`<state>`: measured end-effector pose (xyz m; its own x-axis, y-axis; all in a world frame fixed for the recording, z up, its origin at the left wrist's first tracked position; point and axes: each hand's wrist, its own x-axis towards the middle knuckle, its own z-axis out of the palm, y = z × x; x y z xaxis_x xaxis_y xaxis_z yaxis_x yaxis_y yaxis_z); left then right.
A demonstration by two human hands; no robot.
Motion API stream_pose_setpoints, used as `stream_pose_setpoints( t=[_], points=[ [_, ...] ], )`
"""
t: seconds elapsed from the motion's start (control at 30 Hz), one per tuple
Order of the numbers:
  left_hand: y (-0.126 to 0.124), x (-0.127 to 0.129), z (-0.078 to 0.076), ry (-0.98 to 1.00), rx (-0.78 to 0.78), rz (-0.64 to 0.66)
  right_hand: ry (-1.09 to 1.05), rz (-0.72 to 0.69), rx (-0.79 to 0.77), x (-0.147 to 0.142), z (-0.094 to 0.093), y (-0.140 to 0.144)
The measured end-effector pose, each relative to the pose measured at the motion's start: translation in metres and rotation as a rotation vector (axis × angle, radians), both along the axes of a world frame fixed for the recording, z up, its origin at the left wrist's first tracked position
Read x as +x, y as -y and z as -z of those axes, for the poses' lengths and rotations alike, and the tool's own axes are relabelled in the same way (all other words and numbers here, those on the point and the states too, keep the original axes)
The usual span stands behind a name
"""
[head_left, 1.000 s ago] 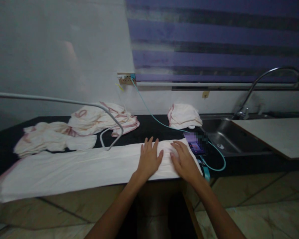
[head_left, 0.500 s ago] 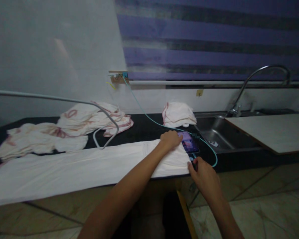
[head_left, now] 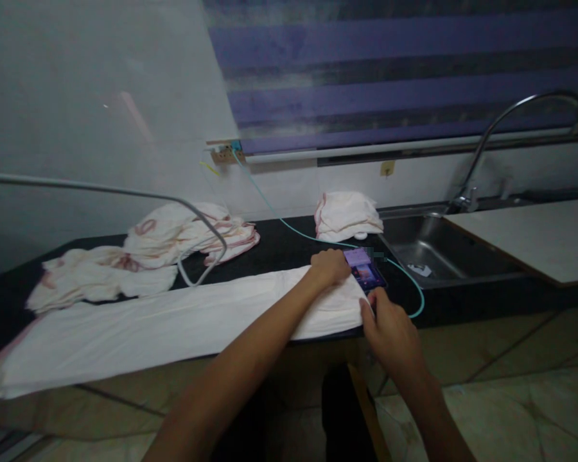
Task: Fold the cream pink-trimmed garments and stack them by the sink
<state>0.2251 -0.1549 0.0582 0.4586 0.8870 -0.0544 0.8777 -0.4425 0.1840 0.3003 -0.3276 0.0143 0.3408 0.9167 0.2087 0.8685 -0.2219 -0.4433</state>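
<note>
Judged as taking hold of one end of the long white cloth [head_left: 139,330]; seemingly clamped at the far corner in the curled left hand [head_left: 330,267] and pinched at the near corner by the right hand [head_left: 392,324], hands apart; calling next for matched grip and even tension at both corners, clear of the phone [head_left: 365,274] just beyond the right hand; laid flat on the dark tabletop [head_left: 277,250], running leftward from both hands as a smooth, broad band, lightly creased beside the left hand and pink-edged at the end farthest from it
</note>
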Motion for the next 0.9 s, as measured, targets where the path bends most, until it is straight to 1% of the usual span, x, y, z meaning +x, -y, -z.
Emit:
stream_pose_setpoints(
  t=[0.1,0.23,0.3,0.37,0.43,0.5,0.6,0.7,0.77,0.9],
  points=[
    [-0.003,0.002,-0.012,0.046,-0.014,0.022,-0.063,0.002,0.122,0.002,-0.006,-0.001],
    [-0.012,0.006,-0.035,0.186,-0.056,0.061,-0.181,-0.006,0.399,0.009,-0.019,-0.004],
    [-0.014,0.006,-0.048,0.291,-0.096,0.098,-0.233,0.006,0.53,0.012,-0.029,-0.005],
    [-0.012,0.004,-0.06,0.415,-0.139,0.133,-0.249,0.034,0.626,0.012,-0.043,-0.005],
    [-0.007,-0.004,-0.07,0.542,-0.174,0.147,-0.233,0.059,0.684,0.008,-0.056,-0.005],
    [-0.004,-0.018,-0.074,0.64,-0.189,0.141,-0.215,0.047,0.713,0.0,-0.068,-0.006],
    [-0.002,-0.049,-0.073,0.814,-0.24,0.109,-0.216,-0.021,0.699,-0.018,-0.081,-0.007],
    [-0.004,-0.09,-0.065,1.093,-0.377,0.053,-0.216,-0.095,0.624,-0.046,-0.089,-0.01],
    [-0.007,-0.12,-0.058,1.226,-0.43,0.005,-0.186,-0.172,0.577,-0.069,-0.094,-0.012],
    [-0.011,-0.177,-0.044,1.368,-0.456,-0.046,-0.025,-0.341,0.493,-0.126,-0.1,-0.02]
  ],
)
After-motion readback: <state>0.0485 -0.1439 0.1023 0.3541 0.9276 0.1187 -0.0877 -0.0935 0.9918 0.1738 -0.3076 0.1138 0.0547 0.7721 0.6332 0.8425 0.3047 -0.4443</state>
